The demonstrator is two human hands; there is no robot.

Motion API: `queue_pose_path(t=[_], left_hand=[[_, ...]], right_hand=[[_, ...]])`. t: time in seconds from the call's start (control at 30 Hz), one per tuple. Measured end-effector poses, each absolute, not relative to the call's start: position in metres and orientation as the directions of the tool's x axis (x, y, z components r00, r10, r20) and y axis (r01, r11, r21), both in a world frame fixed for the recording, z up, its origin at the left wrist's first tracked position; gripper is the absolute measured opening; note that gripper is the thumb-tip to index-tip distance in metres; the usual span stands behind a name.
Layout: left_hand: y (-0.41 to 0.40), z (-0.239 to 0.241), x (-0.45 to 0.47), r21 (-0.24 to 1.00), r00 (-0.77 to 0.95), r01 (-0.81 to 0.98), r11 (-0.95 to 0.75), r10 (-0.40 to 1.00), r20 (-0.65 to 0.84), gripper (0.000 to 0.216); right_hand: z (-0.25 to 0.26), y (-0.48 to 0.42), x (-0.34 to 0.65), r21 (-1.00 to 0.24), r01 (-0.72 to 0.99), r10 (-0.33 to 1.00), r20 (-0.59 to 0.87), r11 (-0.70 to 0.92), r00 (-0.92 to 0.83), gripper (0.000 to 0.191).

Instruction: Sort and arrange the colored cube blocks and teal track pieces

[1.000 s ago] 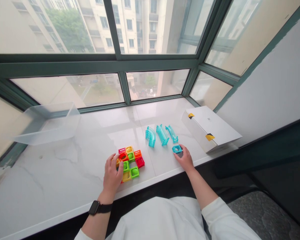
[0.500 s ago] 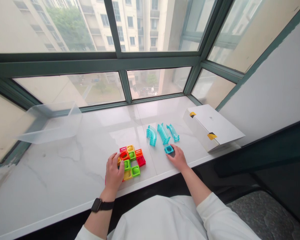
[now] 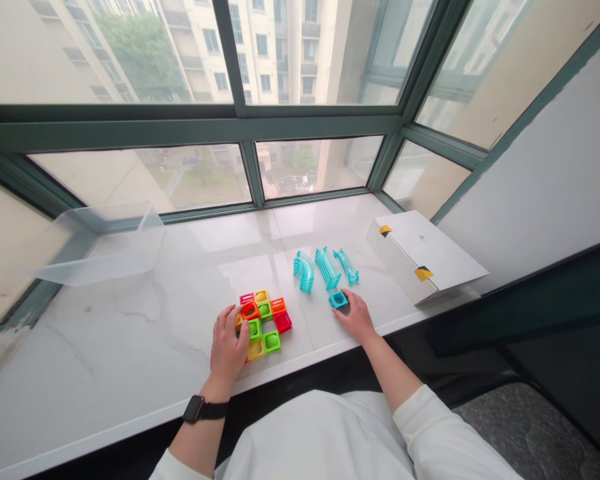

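A cluster of small coloured square frames (image 3: 263, 320), red, orange, yellow and green, lies flat on the white marble sill (image 3: 130, 340). My left hand (image 3: 229, 347) rests on the cluster's left side, fingers curled over the blocks. My right hand (image 3: 356, 316) pinches a small teal square block (image 3: 338, 300) that sits on the sill. Just beyond it lie three teal track pieces (image 3: 324, 268), one curved and two straight.
A clear plastic tub (image 3: 97, 243) stands at the back left by the window. A white cardboard box (image 3: 423, 255) with yellow tape lies at the right end of the sill. A window frame (image 3: 190, 130) bounds the far side.
My right hand slid the teal block left, closer to the track pieces and the coloured cluster. My left hand stayed on the cluster.
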State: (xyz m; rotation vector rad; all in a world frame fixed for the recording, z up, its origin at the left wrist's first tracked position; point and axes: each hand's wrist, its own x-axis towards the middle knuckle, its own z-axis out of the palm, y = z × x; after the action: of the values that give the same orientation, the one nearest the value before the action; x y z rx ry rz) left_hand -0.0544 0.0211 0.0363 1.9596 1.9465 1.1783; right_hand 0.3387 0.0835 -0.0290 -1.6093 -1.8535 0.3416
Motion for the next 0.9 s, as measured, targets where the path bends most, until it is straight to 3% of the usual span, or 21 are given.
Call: queue_pose_path(t=[0.7, 0.8, 0.9], left_hand=[[0.020, 0.035, -0.055, 0.608, -0.144, 0.780, -0.150, 0.902, 0.407, 0.037], [0.020, 0.037, -0.054, 0.610, -0.142, 0.778, -0.151, 0.903, 0.405, 0.037], [0.019, 0.038, -0.054, 0.613, -0.149, 0.777, -0.141, 0.905, 0.398, 0.038]], right_hand=[[-0.028, 0.082, 0.338, -0.591, 0.776, 0.948, 0.316, 0.222, -0.031, 0.062], [-0.025, 0.078, 0.338, -0.623, 0.740, 0.937, 0.349, 0.253, -0.026, 0.069], [-0.015, 0.069, 0.338, -0.643, 0.712, 0.901, 0.433, 0.281, 0.036, 0.060]])
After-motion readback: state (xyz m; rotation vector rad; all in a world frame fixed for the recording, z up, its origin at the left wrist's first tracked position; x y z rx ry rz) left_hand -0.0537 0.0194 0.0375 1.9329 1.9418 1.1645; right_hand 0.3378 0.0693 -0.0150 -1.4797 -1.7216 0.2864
